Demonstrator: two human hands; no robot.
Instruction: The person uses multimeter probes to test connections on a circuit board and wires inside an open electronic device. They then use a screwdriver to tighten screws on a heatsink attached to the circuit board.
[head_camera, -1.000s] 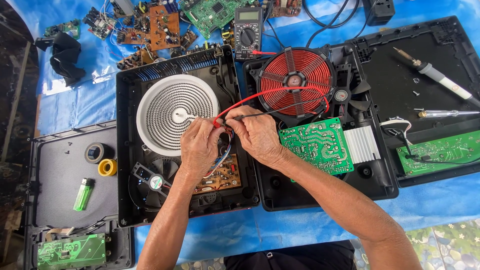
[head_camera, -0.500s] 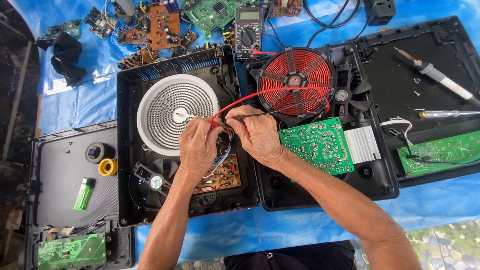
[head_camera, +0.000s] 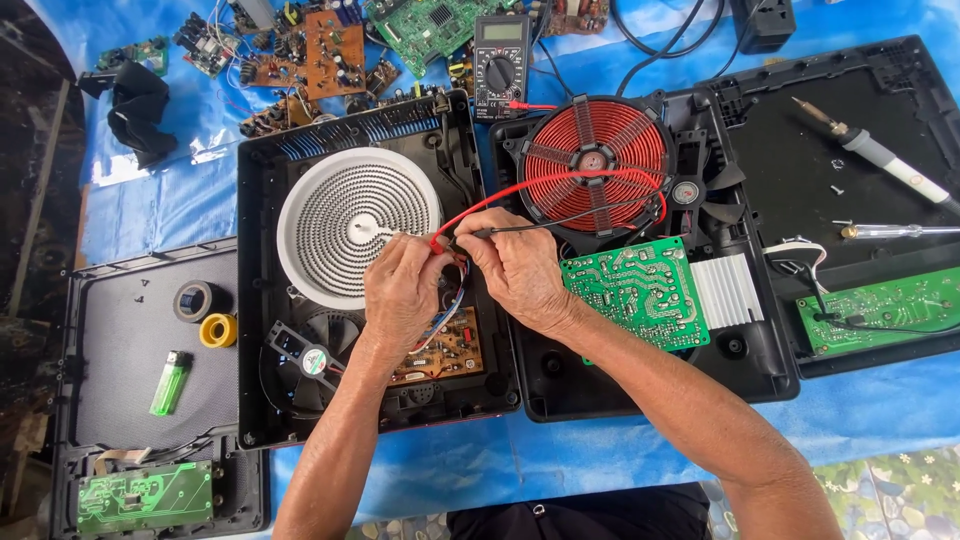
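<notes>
While both hands meet over the open cooker base, the step in hand looks like a meter check at the heater's terminals. Left hand pinches the red probe, fingers closed on it; right hand is clamped on the black probe. Both tips sit just beside the white coil heater, at its 3 o'clock edge. Red lead and black lead run toward the multimeter at 12 o'clock, crossing the red induction coil. Brown circuit board lies at 6 o'clock of the hands. Next move likely calls for steady tip contact and a glance up at the meter.
</notes>
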